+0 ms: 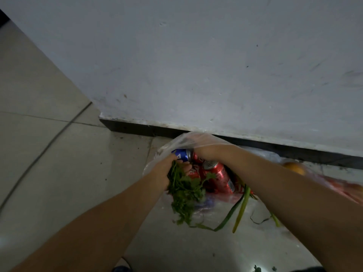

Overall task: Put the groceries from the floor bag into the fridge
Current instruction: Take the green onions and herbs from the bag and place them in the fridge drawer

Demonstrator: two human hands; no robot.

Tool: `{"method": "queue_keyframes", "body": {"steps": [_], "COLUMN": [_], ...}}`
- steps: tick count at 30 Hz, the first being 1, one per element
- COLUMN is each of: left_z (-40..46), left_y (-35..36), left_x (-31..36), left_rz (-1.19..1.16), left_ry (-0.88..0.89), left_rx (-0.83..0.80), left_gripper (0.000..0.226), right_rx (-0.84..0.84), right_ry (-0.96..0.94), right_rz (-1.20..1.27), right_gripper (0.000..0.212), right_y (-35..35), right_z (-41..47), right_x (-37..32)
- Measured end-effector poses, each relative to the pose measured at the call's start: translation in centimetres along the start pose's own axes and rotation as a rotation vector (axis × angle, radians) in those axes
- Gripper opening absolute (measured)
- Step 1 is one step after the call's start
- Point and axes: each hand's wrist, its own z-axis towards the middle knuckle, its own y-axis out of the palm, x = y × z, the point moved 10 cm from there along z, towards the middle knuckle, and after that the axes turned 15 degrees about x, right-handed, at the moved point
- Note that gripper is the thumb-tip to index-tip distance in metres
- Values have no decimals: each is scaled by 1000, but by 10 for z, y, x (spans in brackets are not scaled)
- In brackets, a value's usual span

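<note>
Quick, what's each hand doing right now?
Left hand: grips the leafy herb bunch.
Right hand: reaches into the plastic bag among the cans; its fingers are hidden, so cannot tell.

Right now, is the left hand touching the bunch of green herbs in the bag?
Touching. The head view shows the left hand with fingers curled round the stems of the green herbs.

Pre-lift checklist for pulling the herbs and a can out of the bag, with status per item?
1. Left hand grips the herb bunch: ok.
2. Right hand hold on a can: cannot tell, its fingers are hidden inside the bag.
3. Blue can and red can reachable: ok.
4. Green stalks contained: not ok, trailing onto the floor.
5. Fridge in view: not ok.
</note>
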Motion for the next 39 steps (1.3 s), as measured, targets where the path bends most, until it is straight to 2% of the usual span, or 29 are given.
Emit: {"method": "queue_keyframes", "body": {"steps": [3,6,8,11,13,16,19,23,27,29,32,34,39], "left_z": [-5,-7,-5,-8,-14,-22,-34,-51,-57,-52,-44,-55,-119], "left_y": [-2,-8,-18,-27,-27,-28,-25,-17,-10,-3,12,21,9], "left_x": [6,18,24,23,21,21,21,32,43,48,66,68,64], "left_rz": [43,135,276,422,475,588,647,705,799,777,840,822,893], "left_ry": [40,24,16,-35,-65,-67,-96,-64,61,99,347,415,395], "left_rx": [35,45,72,37,-26,-82,-183,-333,-407,-383,-279,-292,-251], "left_gripper": [10,14,22,29,24,18,7,7,23,30,18,13,18], "right_rx": [-26,-94,-160,-229,-206,-105,-54,-105,-11,37,2,14,-16], "right_ry": [114,179,159,179,156,103,79,121,29,95,282,391,573], "right_rz": [-100,-337,-484,-578,-675,-769,-730,-625,-460,-301,-231,-164,-85], "right_gripper": [27,36,34,37,49,54,44,35,60,44,34,25,37], "right_y": [1,13,21,34,43,45,32,27,2,-18,-39,-53,-68], "right_z": [10,21,26,25,25,26,27,14,1,-5,-20,-38,-86], "right_x": [19,43,46,45,46,44,40,46,22,14,27,28,4]}}
